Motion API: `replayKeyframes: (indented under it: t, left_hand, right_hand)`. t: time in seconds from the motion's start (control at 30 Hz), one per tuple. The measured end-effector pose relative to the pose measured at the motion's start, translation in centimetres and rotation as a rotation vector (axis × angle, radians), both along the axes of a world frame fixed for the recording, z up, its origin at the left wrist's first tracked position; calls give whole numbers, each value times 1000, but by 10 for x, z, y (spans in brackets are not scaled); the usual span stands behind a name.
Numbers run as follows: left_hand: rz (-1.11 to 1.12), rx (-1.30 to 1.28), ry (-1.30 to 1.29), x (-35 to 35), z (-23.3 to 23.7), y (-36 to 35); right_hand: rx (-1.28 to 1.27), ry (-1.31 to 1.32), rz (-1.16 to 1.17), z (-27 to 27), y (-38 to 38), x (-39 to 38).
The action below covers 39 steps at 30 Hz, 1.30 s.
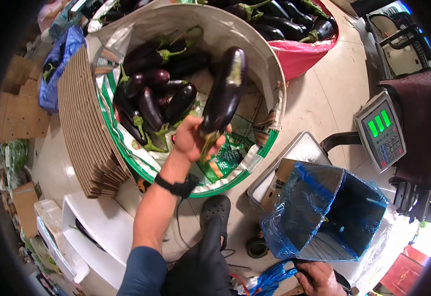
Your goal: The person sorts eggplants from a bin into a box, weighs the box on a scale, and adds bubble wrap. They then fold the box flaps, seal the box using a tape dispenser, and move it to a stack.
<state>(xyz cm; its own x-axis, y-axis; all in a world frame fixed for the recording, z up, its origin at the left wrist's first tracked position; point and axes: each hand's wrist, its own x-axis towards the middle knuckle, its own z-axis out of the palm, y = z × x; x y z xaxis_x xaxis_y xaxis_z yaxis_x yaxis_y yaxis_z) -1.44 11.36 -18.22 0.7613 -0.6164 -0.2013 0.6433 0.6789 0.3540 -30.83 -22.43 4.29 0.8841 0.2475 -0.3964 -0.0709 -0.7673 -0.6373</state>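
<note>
My left hand (193, 139) is closed round the stem end of a large, glossy dark purple eggplant (224, 96). The eggplant points upward over a round, deep basket (269, 64) with a green-edged woven lining. Inside the basket lies a heap of smaller eggplants (150, 107), at the left and back. At the lower right my right hand (319, 277) has its fingers curled at the edge of a crumpled blue plastic bag (273, 277) and appears to grip it. Above that hand stands a box (302, 204) lined with blue plastic film, its dark inside facing up and right.
A platform scale (304, 145) sits partly under the box, its lit display (380, 129) at right. Behind is a red-edged basket (299, 59) of eggplants. Flattened cardboard (85, 123) leans against the basket's left, above a white foam box (97, 227). A cable crosses the floor by my shoe (216, 209).
</note>
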Motion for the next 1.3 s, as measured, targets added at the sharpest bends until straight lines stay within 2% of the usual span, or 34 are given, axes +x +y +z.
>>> replayKeyframes:
  t: [0.07,0.1,0.17,0.3,0.37,0.4,0.47,0.5,0.53,0.6,0.67,0.77,0.83,0.87,0.93,0.97,1.0,1.03,1.07,1.1,1.13,1.2,1.23,1.3]
  left_hand:
    - [-161,-248,-224,-7,18,8]
    - [-175,-242,-232,-14,28,8]
    - [-33,-225,-123,-25,44,4]
    - [-144,-249,-278,-29,34,11]
    - [-66,-37,-177,-35,39,15]
    - [-63,-39,-181,-34,44,7]
    - [188,880,-366,-23,53,-10]
    - [78,977,-429,-13,43,-9]
    - [-47,1043,-458,-3,33,-15]
    - [-143,1075,-394,17,-10,-37]
    - [-179,1332,-522,38,-62,-60]
    - [-176,1408,-642,40,-115,-77]
    - [-371,1800,-942,28,-126,-81]
    - [-378,1799,-936,28,-130,-78]
    - [-590,1869,-1097,32,-111,-64]
    - [-491,1914,-1064,37,-102,-52]
    - [-83,2032,-1163,40,-111,-32]
    - [-24,2275,-1157,52,-79,-19]
    - [170,2417,-1115,59,-68,-2]
    - [267,2422,-1057,68,-79,24]
    - [90,2444,-803,73,-88,42]
    - [-56,2528,-935,70,-94,66]
    - [-61,2526,-949,73,-97,66]
    - [-146,2601,-845,76,-103,67]
  right_hand:
    - [14,-2,27,3,2,1]
    - [24,-29,43,6,5,3]
    - [58,-56,27,10,9,1]
    - [85,-86,26,14,12,-17]
    - [82,-87,34,18,12,-26]
    - [69,-113,38,19,13,-29]
    - [60,-137,62,22,15,-31]
    - [48,-130,60,23,16,-32]
    - [35,-126,58,23,15,-31]
    - [32,-146,80,21,12,-29]
    - [28,-104,58,17,10,-24]
    - [27,-65,52,16,10,-14]
    - [26,-58,48,14,9,-8]
    - [27,-50,49,14,8,-7]
    - [15,-52,29,12,7,-4]
    - [25,-46,27,10,4,-4]
    - [9,-30,19,7,0,-5]
    - [-8,-10,10,4,-3,-8]
    - [1,-2,9,1,-7,-11]
    - [-18,18,11,-3,-10,-13]
    - [-40,36,10,-4,-12,-14]
    - [-30,28,-5,-5,-12,-13]
    - [-28,35,5,-7,-13,-14]
    - [-24,14,18,-11,-13,-18]
